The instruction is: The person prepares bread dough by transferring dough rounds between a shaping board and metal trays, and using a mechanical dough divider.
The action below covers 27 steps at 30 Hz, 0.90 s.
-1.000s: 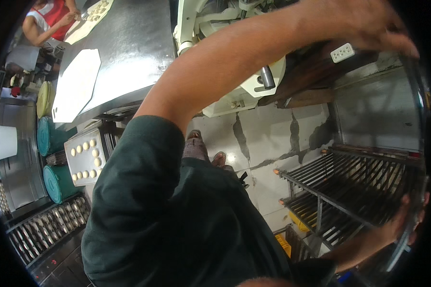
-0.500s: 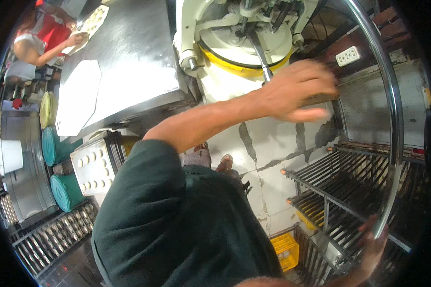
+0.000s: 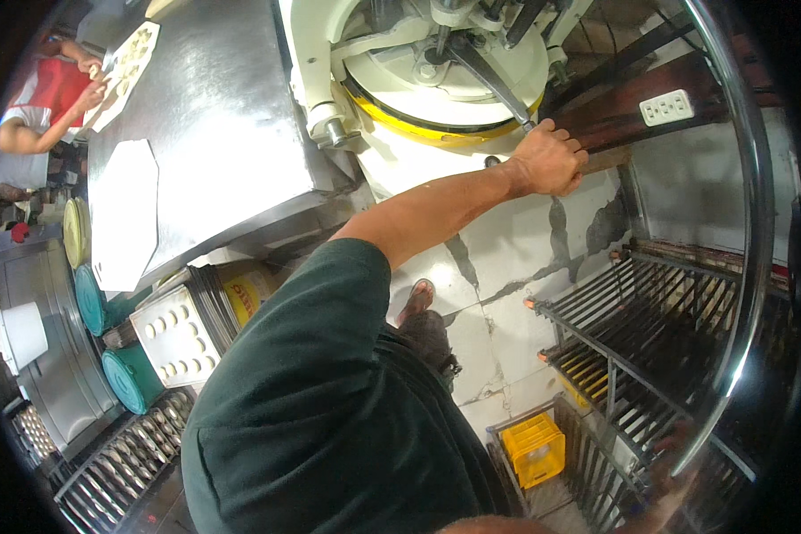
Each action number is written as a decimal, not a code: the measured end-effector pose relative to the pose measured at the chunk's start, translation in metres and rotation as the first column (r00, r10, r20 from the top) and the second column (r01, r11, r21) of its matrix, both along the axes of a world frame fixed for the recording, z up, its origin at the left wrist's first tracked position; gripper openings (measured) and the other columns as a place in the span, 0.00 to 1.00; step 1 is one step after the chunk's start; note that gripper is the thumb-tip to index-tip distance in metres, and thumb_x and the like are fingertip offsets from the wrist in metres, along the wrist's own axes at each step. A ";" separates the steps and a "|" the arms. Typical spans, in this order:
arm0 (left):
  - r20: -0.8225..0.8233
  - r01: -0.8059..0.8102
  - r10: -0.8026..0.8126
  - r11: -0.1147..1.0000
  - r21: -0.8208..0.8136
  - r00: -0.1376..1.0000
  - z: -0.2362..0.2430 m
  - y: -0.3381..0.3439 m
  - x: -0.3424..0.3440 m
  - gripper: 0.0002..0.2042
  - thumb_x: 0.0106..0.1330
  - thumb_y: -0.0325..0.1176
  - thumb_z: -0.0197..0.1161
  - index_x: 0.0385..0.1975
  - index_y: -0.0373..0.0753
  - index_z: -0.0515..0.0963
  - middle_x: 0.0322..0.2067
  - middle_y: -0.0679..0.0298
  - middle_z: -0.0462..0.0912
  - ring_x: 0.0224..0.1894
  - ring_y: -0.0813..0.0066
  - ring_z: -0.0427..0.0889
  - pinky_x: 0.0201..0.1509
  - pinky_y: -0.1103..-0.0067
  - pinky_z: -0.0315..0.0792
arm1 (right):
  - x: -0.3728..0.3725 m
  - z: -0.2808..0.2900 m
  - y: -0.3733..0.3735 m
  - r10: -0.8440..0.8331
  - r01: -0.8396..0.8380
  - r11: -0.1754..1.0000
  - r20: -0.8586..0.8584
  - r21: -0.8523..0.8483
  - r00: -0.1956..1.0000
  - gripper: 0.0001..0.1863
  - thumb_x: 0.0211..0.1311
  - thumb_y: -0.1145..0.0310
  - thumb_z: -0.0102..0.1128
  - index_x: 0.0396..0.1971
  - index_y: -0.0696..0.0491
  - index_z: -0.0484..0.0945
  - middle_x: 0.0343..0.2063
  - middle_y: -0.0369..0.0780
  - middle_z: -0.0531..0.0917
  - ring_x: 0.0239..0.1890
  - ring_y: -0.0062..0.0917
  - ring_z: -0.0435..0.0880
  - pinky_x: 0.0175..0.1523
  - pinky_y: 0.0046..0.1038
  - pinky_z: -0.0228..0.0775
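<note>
My left hand [image 3: 550,160] is closed around the end of a short metal lever [image 3: 494,82] on top of a cream-coloured dough machine [image 3: 445,151]. This lever reaches out from the middle of the machine's round head, above a yellow ring [image 3: 436,133]. A long curved chrome bar [image 3: 756,205] sweeps down the right side. At its lower end, dim and partly cut off, my right hand [image 3: 669,476] is wrapped around the bar.
A black slatted rack [image 3: 632,311] stands at right, with a yellow crate [image 3: 534,449] below. Left is a metal table [image 3: 231,116] bearing a white board [image 3: 125,214]; a co-worker [image 3: 49,107] handles dough behind it. Trays with dough pieces [image 3: 176,336] and teal-lidded bins [image 3: 129,378] stand nearby.
My left hand, blurred with its fingers apart before, has closed on the short lever's end. That lever has swung a little to the right. My view has shifted slightly.
</note>
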<state>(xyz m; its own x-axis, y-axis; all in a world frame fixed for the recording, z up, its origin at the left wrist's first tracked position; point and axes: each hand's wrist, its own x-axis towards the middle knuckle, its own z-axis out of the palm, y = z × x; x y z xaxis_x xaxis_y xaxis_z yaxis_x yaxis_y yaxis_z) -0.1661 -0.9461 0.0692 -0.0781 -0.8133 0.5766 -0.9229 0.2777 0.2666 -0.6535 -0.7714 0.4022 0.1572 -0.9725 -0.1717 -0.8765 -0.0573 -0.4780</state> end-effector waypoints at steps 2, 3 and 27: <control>0.002 0.006 -0.006 1.000 -0.004 1.000 -0.002 0.001 0.003 0.11 0.54 0.46 0.66 0.27 0.45 0.82 0.28 0.67 0.83 0.37 0.69 0.83 0.42 0.69 0.70 | 0.000 -0.018 -0.003 -0.031 0.031 0.999 -0.016 0.007 0.999 0.27 0.61 0.69 0.69 0.57 0.65 0.72 0.50 0.47 0.81 0.49 0.31 0.79 0.52 0.33 0.74; -0.006 0.020 -0.020 1.000 -0.002 1.000 -0.003 0.003 0.004 0.11 0.54 0.46 0.66 0.27 0.45 0.82 0.28 0.67 0.84 0.37 0.69 0.83 0.42 0.69 0.70 | 0.001 -0.031 -0.003 -0.043 0.044 0.999 -0.023 0.017 0.999 0.27 0.61 0.68 0.69 0.57 0.64 0.72 0.49 0.47 0.81 0.49 0.31 0.80 0.53 0.34 0.74; -0.132 -0.539 0.628 0.743 0.396 0.767 -0.068 0.206 0.047 0.13 0.66 0.41 0.64 0.39 0.38 0.79 0.38 0.54 0.77 0.46 0.52 0.74 0.51 0.62 0.70 | 0.101 -0.286 -0.024 0.050 -0.104 0.974 0.256 0.201 0.965 0.16 0.52 0.68 0.74 0.32 0.61 0.76 0.25 0.41 0.81 0.28 0.26 0.79 0.36 0.32 0.72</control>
